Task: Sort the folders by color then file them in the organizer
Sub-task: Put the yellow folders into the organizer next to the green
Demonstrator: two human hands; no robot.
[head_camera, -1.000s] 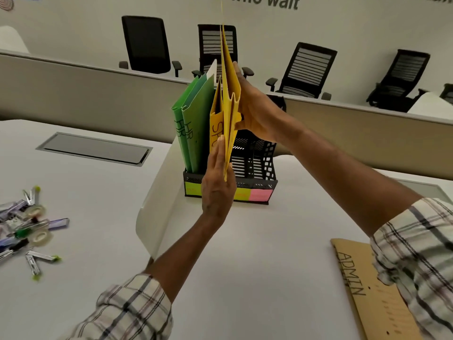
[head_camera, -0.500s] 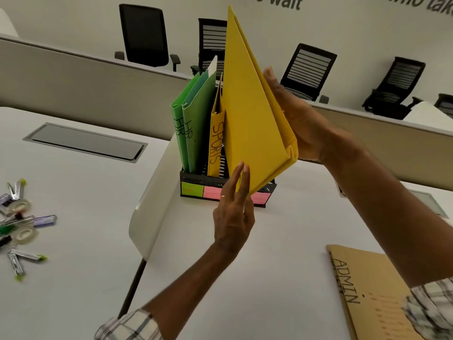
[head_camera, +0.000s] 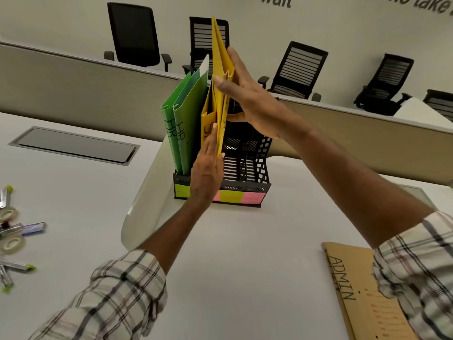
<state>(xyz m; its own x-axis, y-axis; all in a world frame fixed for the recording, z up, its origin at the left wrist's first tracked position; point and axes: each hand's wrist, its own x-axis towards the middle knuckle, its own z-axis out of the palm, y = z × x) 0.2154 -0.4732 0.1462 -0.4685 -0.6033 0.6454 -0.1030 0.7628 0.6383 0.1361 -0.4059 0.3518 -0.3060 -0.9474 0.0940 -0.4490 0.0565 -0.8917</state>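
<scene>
Two green card folders (head_camera: 183, 128) marked HR stand upright in the far-left slot of the black plastic mesh organizer (head_camera: 255, 165), which sits on the white table (head_camera: 245, 266). Just right of them I see a yellow card folder (head_camera: 207, 119) standing in the next slot, its lettering half hidden. My right hand (head_camera: 247, 99) is pinched on a second yellow folder (head_camera: 220, 60) — thumb on its near face, fingers behind — holding it upright and edge-on above that same slot, its top corner well over the green ones. My left hand (head_camera: 206, 173) is flat and open, palm against the lower edge of that folder, fingers pointing up; it grips nothing. Coloured sticky labels (head_camera: 235, 198) run along the organizer's near base — green, pink, yellow, pink. Near right, a brown card folder (head_camera: 355, 290) marked ADMIN lies flat on the table, partly under my checked sleeve (head_camera: 416, 278). Far left, tape rolls and markers (head_camera: 12, 241) lie scattered.
</scene>
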